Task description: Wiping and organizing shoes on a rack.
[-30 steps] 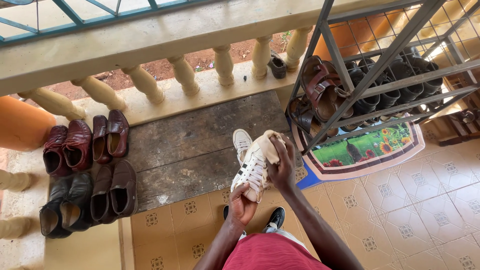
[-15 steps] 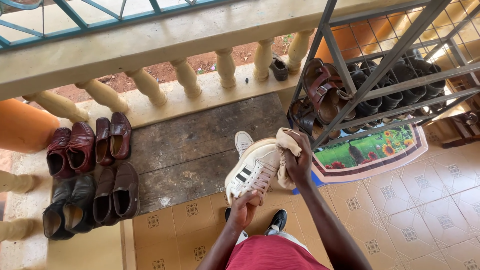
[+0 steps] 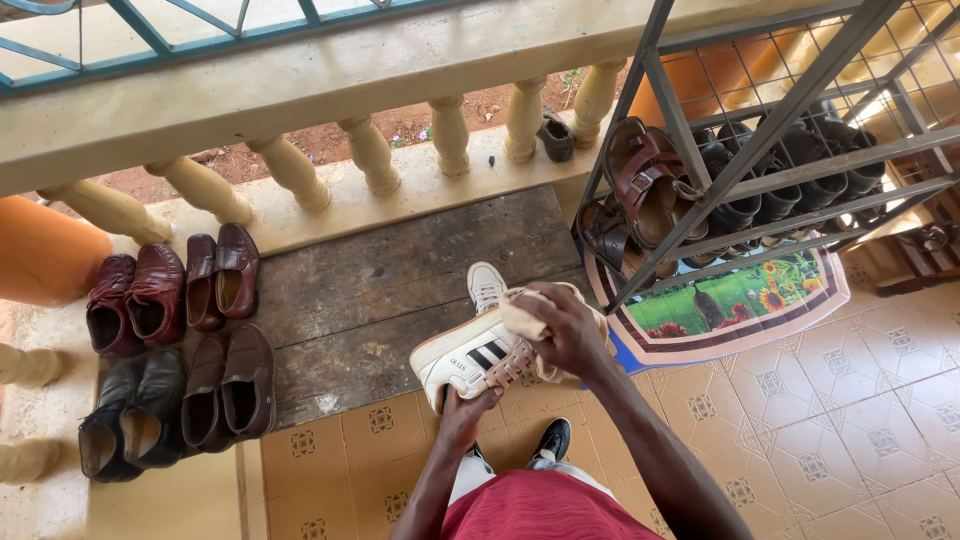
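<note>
My left hand grips the heel end of a white sneaker with black stripes, held on its side above the floor. My right hand presses a beige cloth against the sneaker's upper. A second white sneaker lies on the dark wooden board just beyond the held one. My black shoe shows on the tiles below.
Several brown and black leather shoes stand in rows at the left of the board. A metal shoe rack with sandals and dark shoes stands at right over a flowered mat. A cream balustrade runs behind.
The sneaker has turned onto its side and dropped lower left. My right hand with the cloth has moved from the toe end down over the upper.
</note>
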